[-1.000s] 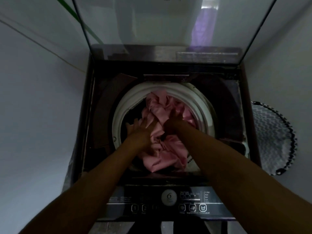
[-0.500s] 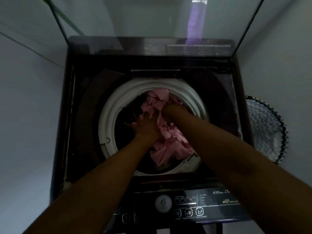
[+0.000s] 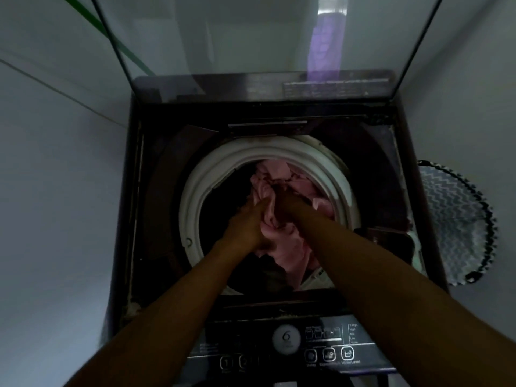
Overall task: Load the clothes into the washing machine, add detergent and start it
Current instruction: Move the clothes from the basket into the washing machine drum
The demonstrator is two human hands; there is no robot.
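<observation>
A dark top-loading washing machine [image 3: 156,208] stands below me with its glass lid [image 3: 251,46] raised. Inside its white drum rim [image 3: 212,174] lies a bundle of pink cloth [image 3: 290,247]. Both my arms reach down into the drum. My left hand [image 3: 248,227] presses against the left side of the pink cloth with its fingers partly closed on a fold. My right hand [image 3: 284,202] is pushed into the cloth from the right, its fingers hidden in the folds. The control panel [image 3: 287,347] with its buttons runs along the near edge.
A laundry basket [image 3: 455,222] with a grey zigzag pattern and black trim stands on the floor right of the machine. White walls close in on both sides. A green line [image 3: 92,20] crosses the upper left wall.
Both hands have sunk deeper into the drum and drawn together on the pink cloth, which sits lower now. My view has shifted slightly.
</observation>
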